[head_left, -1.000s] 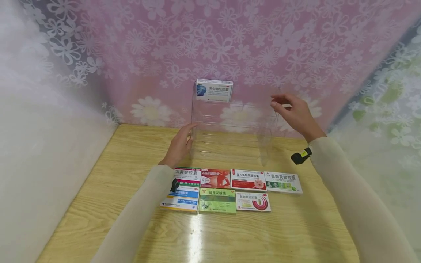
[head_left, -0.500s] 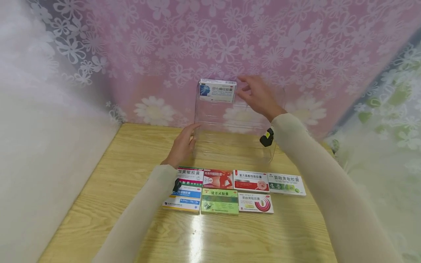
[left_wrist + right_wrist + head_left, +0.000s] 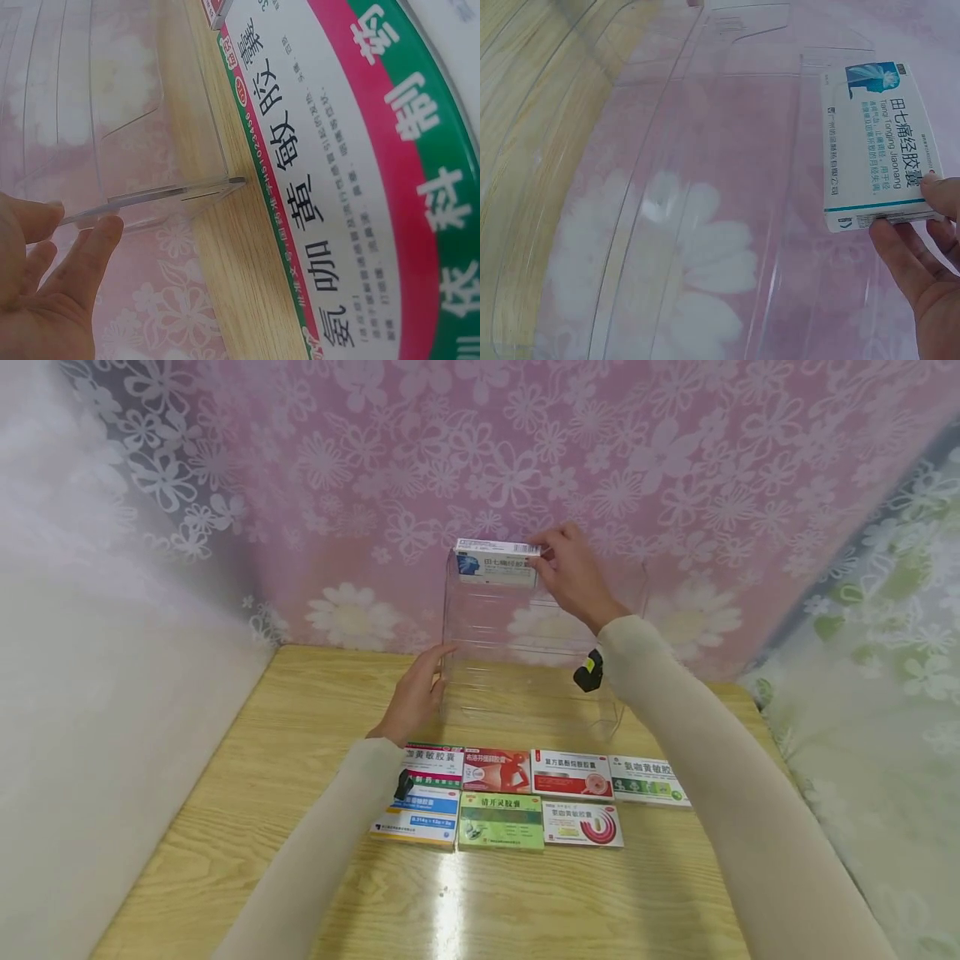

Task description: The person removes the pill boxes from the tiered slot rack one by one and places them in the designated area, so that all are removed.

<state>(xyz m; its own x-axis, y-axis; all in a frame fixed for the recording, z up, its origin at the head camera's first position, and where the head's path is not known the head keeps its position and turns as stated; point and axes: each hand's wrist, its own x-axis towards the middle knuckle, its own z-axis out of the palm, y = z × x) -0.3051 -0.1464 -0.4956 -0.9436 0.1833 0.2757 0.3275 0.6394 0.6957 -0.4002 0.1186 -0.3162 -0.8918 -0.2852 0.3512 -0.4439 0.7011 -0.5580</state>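
At the top left tier of a clear plastic display rack [image 3: 517, 649] sits a white medicine box [image 3: 491, 567] with a blue head picture. My right hand [image 3: 576, 575] pinches this box by its right end; in the right wrist view, the thumb lies on the front of the white box [image 3: 874, 154] and the fingers [image 3: 904, 259] are at its end. My left hand [image 3: 409, 693] holds the rack's left side. The left wrist view shows thumb and fingers [image 3: 90, 251] on either side of the clear side panel [image 3: 150, 197].
In front of the rack, two rows of medicine boxes lie flat on the wooden table [image 3: 300, 710], among them a red box [image 3: 497, 770] and a green box [image 3: 501, 821]. My right sleeve partly covers a white and green box [image 3: 645, 779]. A pink floral curtain [image 3: 360, 460] hangs behind.
My right hand has moved left from beyond the rack's right side to the white medicine box and grips its end. The box's top now leans more toward me. The left hand stays on the rack.
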